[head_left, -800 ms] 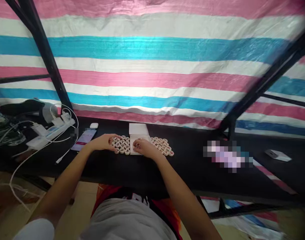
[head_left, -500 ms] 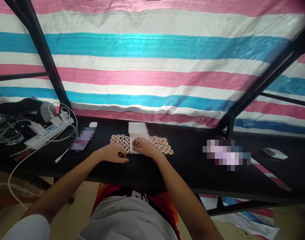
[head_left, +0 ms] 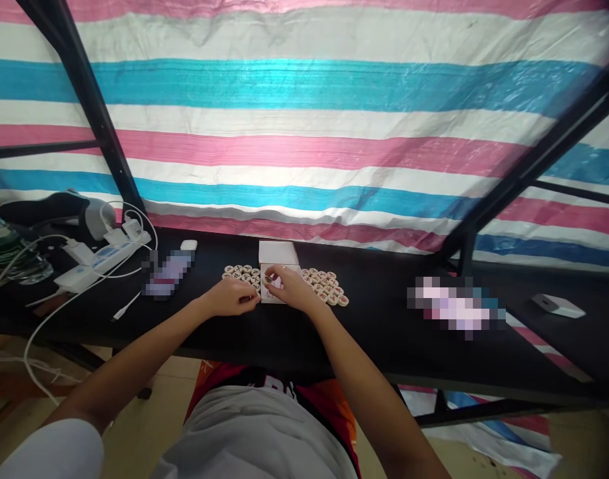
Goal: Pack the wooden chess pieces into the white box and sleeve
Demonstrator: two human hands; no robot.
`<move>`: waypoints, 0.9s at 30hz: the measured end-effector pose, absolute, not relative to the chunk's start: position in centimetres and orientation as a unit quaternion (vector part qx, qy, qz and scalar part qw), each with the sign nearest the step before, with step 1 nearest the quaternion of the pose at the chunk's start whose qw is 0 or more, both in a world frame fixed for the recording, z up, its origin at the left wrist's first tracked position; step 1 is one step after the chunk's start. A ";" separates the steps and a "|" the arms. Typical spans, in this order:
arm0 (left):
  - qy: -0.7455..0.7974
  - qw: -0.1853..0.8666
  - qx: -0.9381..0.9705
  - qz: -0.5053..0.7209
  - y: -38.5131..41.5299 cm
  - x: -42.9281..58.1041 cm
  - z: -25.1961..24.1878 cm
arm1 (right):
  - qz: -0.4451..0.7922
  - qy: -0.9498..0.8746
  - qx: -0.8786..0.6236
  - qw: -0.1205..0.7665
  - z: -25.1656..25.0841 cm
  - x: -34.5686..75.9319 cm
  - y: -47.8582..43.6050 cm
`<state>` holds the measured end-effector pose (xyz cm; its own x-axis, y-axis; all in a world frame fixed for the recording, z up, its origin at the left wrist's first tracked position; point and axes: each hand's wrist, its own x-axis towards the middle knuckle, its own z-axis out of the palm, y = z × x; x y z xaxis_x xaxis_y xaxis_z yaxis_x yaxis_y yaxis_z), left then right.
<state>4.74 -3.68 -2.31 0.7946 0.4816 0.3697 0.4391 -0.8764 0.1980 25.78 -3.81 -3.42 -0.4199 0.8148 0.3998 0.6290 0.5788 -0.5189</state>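
White box (head_left: 268, 299) on the black desk (head_left: 379, 319), with its lid (head_left: 277, 253) laid open at twelve o'clock, so take the box as the middle of the dial. Black-marked pieces (head_left: 246, 277) lie in rows at nine o'clock, close beside it, and red-marked pieces (head_left: 326, 287) spread at three o'clock. The right hand (head_left: 291, 291) is over the box, thumb and fingers parted in a C around a small dark-marked spot, probably a piece; I cannot tell whether they touch it. The left hand (head_left: 230, 297) is at eight o'clock, fingers curled low over the near edge of the black group; whether they hold a piece is hidden.

Handling the pieces at the box should go best with a light pinch on the rim, one at a time. Keep the left wrist high so the rows are not nudged, lower each piece flat before letting go, and lift the right fingers straight up.

By count: one box, one lid, two hands. About ten black-marked pieces show, more perhaps under the left hand; well over a dozen red-marked ones, too blurred for an exact figure. Farther out, one power strip (head_left: 97, 267) at nine o'clock and one white case (head_left: 188, 246) near ten
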 end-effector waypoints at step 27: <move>0.443 0.405 0.796 0.077 0.8 -2.6 -0.1 | 0.023 -0.807 -0.572 0.143 -3.6 27.7 -2.5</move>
<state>-2.62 0.81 -0.08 0.5963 0.7671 -0.2366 0.6427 -0.2796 0.7133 27.67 -2.52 -3.62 -0.3046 0.9303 0.2043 0.9169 0.3445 -0.2017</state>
